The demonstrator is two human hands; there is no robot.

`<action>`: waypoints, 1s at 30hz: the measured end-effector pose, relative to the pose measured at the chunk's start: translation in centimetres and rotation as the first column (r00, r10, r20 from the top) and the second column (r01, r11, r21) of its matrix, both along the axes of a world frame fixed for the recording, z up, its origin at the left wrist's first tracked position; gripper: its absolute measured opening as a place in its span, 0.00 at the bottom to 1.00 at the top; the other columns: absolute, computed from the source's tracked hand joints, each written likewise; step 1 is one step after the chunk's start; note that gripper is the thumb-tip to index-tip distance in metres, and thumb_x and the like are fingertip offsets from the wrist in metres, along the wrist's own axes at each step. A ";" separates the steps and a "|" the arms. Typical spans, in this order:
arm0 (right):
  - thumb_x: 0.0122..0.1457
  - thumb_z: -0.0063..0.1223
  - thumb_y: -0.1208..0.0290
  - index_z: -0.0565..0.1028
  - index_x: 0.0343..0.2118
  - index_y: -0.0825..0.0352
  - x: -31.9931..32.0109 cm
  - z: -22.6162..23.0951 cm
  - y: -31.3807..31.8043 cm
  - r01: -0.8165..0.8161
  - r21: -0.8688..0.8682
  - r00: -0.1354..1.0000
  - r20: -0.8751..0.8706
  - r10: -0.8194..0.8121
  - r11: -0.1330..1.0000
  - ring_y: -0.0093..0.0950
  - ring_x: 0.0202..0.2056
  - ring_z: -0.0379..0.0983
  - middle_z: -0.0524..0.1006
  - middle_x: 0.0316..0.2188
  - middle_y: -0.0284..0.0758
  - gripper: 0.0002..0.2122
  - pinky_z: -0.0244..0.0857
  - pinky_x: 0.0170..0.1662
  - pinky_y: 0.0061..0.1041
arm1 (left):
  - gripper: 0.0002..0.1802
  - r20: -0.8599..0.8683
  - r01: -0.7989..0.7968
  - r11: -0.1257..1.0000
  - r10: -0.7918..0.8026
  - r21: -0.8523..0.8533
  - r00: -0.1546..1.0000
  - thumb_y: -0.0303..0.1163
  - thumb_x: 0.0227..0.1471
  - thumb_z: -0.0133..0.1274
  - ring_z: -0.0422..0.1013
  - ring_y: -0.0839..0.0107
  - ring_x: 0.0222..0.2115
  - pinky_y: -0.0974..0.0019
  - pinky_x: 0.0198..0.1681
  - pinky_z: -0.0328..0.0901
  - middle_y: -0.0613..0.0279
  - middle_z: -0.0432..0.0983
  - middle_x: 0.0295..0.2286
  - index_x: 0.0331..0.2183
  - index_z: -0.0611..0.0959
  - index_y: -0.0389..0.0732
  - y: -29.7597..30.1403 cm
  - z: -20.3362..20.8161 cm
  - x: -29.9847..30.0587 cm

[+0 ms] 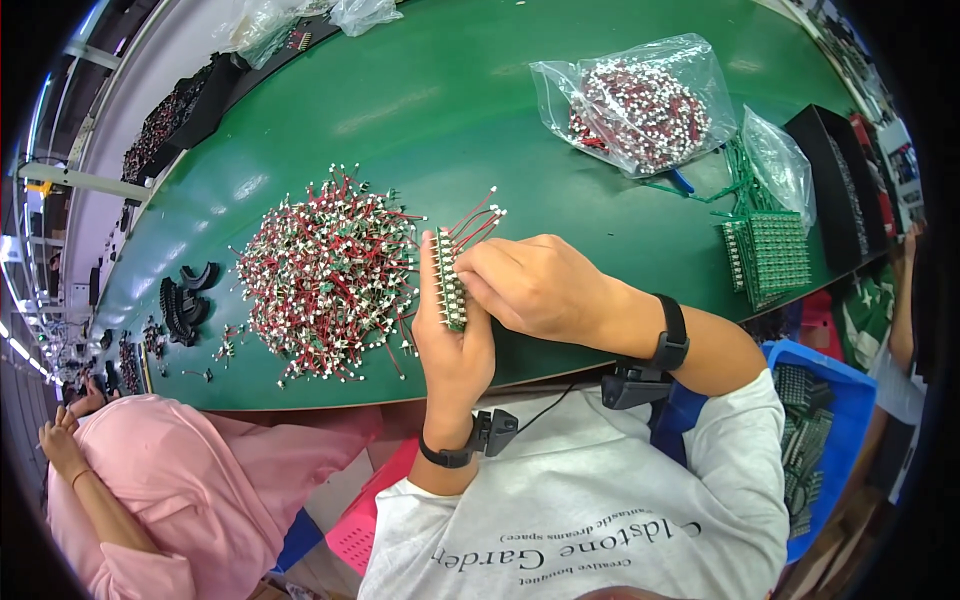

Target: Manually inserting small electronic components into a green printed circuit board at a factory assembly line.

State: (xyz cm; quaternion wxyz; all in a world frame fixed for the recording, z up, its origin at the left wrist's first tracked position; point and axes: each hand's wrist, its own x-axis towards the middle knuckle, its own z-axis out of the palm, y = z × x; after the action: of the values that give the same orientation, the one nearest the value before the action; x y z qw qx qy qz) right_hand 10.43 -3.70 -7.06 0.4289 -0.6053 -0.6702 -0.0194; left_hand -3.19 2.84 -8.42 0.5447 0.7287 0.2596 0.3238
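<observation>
My left hand (455, 350) is closed round a narrow green circuit board strip (447, 275), which stands upright with a row of small metal contacts along its left side. My right hand (535, 283) is pinched at the strip's right side, thumb and forefinger together; what lies between those fingertips is hidden. A few red wires with white plugs (480, 220) stick up from the strip's upper part, just above my right fingers. Left of my hands, close to the left thumb, lies a big heap of small boards with red wires and white plugs (325, 285).
A clear plastic bag (645, 105) of red-wired white plugs lies at the far right on the green table (440, 90). Stacked green board panels (768, 258) sit near a black tray (835, 185). A blue bin (858, 400) stands at right; a person in pink (165, 480) sits at left.
</observation>
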 end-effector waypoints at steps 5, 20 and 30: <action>0.53 0.57 0.79 0.73 0.32 0.71 0.1 0.2 0.1 -0.001 0.021 0.998 -0.059 0.003 1.000 0.37 0.24 0.76 0.76 0.24 0.39 0.05 0.70 0.25 0.31 | 0.33 0.113 0.069 0.976 -0.046 -0.207 0.993 0.17 0.59 0.45 0.70 0.77 0.38 0.73 0.42 0.66 0.59 0.73 0.46 0.63 0.56 0.30 0.0 0.1 0.2; 0.53 0.57 0.80 0.72 0.32 0.71 -0.1 0.4 -0.1 -0.008 -0.018 0.993 -0.122 0.006 1.000 0.40 0.23 0.76 0.77 0.23 0.41 0.05 0.69 0.24 0.34 | 0.33 -0.043 0.027 0.995 -0.022 0.100 0.999 0.17 0.55 0.46 0.73 0.71 0.37 0.71 0.42 0.66 0.49 0.76 0.39 0.62 0.58 0.27 0.2 0.7 0.1; 0.55 0.56 0.79 0.72 0.33 0.71 -0.4 0.3 0.1 -0.032 -0.012 0.985 -0.172 0.029 0.999 0.41 0.23 0.75 0.77 0.24 0.41 0.05 0.70 0.25 0.34 | 0.33 -0.029 -0.018 0.992 0.022 0.122 0.999 0.16 0.54 0.46 0.71 0.74 0.33 0.73 0.38 0.65 0.54 0.76 0.35 0.61 0.60 0.27 0.4 0.6 -0.2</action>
State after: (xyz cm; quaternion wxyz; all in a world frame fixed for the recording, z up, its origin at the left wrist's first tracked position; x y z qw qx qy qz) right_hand 10.06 -3.57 -6.74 0.4810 -0.5975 -0.6401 0.0446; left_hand -3.40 3.21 -7.80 0.4920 0.7628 0.2549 0.3332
